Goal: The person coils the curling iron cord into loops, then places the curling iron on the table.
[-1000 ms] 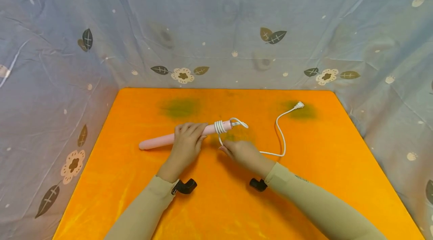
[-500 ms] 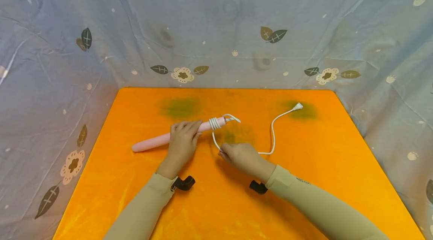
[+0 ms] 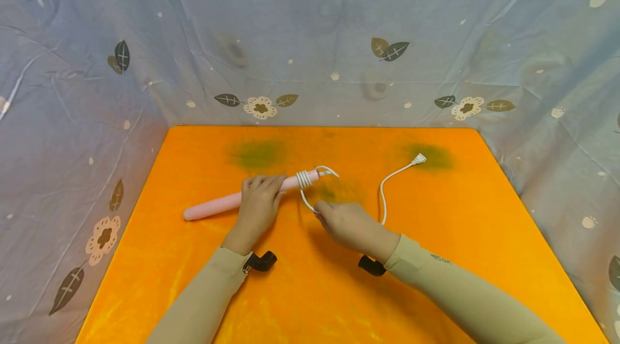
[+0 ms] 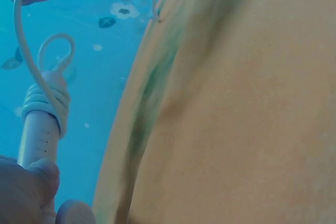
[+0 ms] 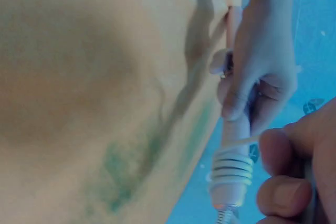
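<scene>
A slim pink hair iron slants across the middle of the orange table, its cord end toward the right. My left hand grips it around its middle. Several turns of white cord wrap snugly around the handle near the cord end, where a small loop sticks out. From these turns a short length of cord runs to my right hand, which pinches it between thumb and fingers. Beyond that hand the cord's tail lies on the table and ends in a white plug.
The orange tabletop carries a few greenish stains. Grey-blue curtain cloth with leaf and flower prints surrounds its back and sides. Black wrist mounts stick out from both sleeves, over the table.
My left hand and the hair iron have shifted left. The cord length between the turns and my right hand is longer, and the plug has slid left and nearer.
</scene>
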`<state>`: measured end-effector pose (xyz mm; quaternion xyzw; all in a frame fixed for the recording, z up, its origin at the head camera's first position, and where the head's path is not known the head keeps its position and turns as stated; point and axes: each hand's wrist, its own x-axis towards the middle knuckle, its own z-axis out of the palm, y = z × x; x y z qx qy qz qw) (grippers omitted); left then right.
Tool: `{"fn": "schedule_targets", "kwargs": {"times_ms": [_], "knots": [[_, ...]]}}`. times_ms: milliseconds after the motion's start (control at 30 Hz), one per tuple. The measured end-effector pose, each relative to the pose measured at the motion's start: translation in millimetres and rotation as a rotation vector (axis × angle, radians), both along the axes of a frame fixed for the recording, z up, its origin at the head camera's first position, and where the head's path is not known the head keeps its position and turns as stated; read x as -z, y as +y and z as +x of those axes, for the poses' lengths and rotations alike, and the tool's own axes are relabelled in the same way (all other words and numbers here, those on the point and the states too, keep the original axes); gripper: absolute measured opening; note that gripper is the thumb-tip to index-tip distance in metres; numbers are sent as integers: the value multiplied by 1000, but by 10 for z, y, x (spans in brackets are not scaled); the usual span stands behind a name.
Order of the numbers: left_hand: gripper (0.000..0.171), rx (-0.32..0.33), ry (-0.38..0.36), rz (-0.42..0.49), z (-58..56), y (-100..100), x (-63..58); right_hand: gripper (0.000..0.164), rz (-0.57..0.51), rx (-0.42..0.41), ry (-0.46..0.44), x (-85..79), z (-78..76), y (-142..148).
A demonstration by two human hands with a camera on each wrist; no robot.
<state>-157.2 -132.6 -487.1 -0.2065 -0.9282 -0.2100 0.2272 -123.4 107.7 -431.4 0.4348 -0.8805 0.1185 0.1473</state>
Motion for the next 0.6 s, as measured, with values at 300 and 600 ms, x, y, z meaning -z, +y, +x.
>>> {"fn": "schedule_targets", "kwargs": {"times_ms": [300,600], "knots": [[38,23,-57,-94,33,-2,46,20,126,-6,85,-318,-94,10],[37,101,-62,-145,184,65,61,27,141,-20,148,-573,-252,32]]}}
